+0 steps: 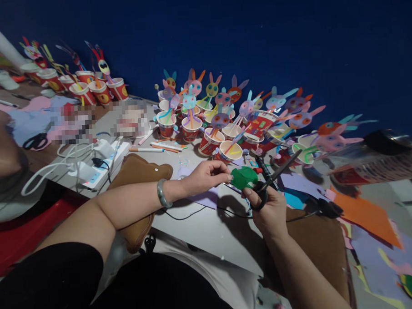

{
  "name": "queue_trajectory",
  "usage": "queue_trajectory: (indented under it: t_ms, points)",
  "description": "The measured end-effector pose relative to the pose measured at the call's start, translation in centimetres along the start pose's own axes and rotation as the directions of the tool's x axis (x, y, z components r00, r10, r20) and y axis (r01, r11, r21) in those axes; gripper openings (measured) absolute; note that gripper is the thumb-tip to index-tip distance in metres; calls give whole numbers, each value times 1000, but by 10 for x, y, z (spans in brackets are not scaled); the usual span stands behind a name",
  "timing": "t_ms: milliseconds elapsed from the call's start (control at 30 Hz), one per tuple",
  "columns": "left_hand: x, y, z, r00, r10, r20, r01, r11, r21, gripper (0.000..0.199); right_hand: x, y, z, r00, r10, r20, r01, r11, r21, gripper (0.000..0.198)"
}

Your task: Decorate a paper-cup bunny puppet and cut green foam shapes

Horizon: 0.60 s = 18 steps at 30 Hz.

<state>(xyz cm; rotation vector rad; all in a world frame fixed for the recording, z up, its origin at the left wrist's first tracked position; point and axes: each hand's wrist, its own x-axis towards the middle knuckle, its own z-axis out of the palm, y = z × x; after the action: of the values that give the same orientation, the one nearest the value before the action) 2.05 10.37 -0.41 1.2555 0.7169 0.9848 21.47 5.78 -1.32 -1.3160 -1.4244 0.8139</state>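
Between my hands is a green oval paper cutout (244, 177), held above the table's front part. My left hand (210, 176) pinches its left edge between thumb and fingertips. My right hand (270, 211) is closed round a pair of black-handled scissors (282, 170), whose blades point up and to the right. The right thumb and handle lie close against the cutout's lower right; whether they also grip it I cannot tell. Beneath my hands, a purple paper sheet (208, 196) lies on the white table (199, 230).
Several paper cups with rabbit-faced paper figures (191, 128) crowd the back. Felt pens (147, 149) and a white power strip (106, 164) lie leftward. Brown cushions (134, 182) flank me. At right are a large clear container (380, 163) and orange paper (365, 213). Another person's arm (3, 159) is far left.
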Motion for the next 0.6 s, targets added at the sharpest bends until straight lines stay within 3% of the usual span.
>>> queue_trajectory:
  t_ms: [400, 600]
  points:
    - [0, 2, 1, 999, -49, 4, 49, 999, 1, 24, 0, 3, -1, 999, 23, -25, -23, 1000, -5, 29]
    - [1, -9, 3, 987, -37, 156, 45, 998, -48, 36, 0, 6, 3, 999, 19, -30, -17, 998, 66, 31]
